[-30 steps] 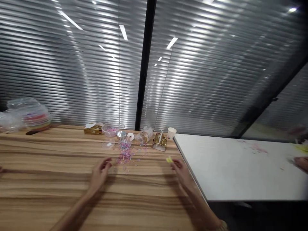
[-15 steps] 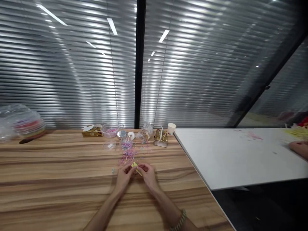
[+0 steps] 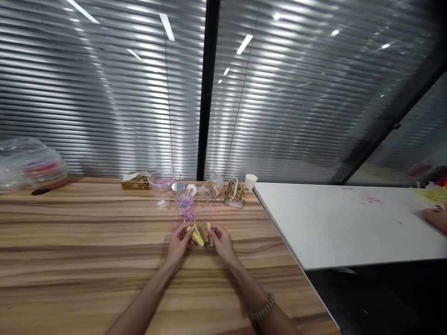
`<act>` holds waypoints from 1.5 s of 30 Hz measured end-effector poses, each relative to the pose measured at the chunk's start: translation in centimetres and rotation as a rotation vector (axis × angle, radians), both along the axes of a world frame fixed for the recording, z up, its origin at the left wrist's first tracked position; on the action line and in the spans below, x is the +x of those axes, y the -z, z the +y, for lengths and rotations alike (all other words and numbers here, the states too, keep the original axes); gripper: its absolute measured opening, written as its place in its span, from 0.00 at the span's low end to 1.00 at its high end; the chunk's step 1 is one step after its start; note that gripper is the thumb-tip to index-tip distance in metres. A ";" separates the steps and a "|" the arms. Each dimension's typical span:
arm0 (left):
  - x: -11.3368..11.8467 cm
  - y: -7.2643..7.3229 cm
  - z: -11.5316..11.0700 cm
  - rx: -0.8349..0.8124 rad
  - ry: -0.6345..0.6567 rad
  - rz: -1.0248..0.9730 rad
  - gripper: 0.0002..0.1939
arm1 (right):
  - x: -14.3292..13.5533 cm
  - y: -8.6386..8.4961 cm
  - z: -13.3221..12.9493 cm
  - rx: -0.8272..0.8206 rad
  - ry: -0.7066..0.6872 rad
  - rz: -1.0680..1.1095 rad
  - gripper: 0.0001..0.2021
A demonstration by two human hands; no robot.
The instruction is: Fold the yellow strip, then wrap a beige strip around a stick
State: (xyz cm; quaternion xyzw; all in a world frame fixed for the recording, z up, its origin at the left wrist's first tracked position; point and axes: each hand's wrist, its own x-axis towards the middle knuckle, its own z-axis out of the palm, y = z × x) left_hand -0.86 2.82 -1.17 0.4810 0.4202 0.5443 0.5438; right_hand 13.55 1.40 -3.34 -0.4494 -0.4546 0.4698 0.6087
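Note:
My left hand [image 3: 179,243] pinches a folded yellow strip [image 3: 198,237], whose two lengths hang apart toward the right. Between the fingertips of my right hand [image 3: 222,243] is another short yellow strip [image 3: 211,236], held upright. A gap separates the two yellow pieces, and what they are made of cannot be made out. Just beyond my fingers lies a scatter of small pink, purple and blue pieces [image 3: 187,215]. Behind it, more of them fill a small clear cup [image 3: 184,201]. A beaded bracelet [image 3: 262,308] circles my right wrist.
Along the back stand a gold box [image 3: 136,184], a clear bowl [image 3: 161,185], a round tin [image 3: 178,187], a crumpled plastic bag [image 3: 212,186], a gold tissue pack [image 3: 234,198] and a paper cup [image 3: 250,182]. Another person's hand [image 3: 436,217] rests over the white table [image 3: 349,232].
My hands have moved apart: the yellow material held between them is now in two separate pieces, one per hand. The view has shifted slightly.

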 end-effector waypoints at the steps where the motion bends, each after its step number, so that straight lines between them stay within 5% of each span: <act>1: 0.0 -0.1 -0.1 -0.009 0.000 -0.016 0.21 | 0.1 -0.1 -0.1 -0.017 -0.008 0.019 0.18; 9: 0.7 -1.0 -1.3 -0.088 0.186 -0.002 0.25 | -0.5 -0.6 -1.1 0.003 -0.045 -0.045 0.13; 18: 0.7 -0.6 -1.4 -0.092 0.202 -0.010 0.20 | -0.1 -0.8 -1.4 0.084 -0.116 -0.217 0.12; 29: 0.5 -0.6 -1.0 -0.288 0.055 -0.459 0.06 | -0.4 -1.7 -1.3 0.007 -0.087 0.253 0.20; 39: 2.1 0.0 -2.5 -0.202 0.087 -0.312 0.14 | -1.5 -2.2 -2.2 0.028 -0.100 0.306 0.18; 45: 2.2 -0.5 -3.1 -0.143 0.215 -0.085 0.13 | -1.3 -2.8 -2.5 -0.031 -0.161 0.391 0.18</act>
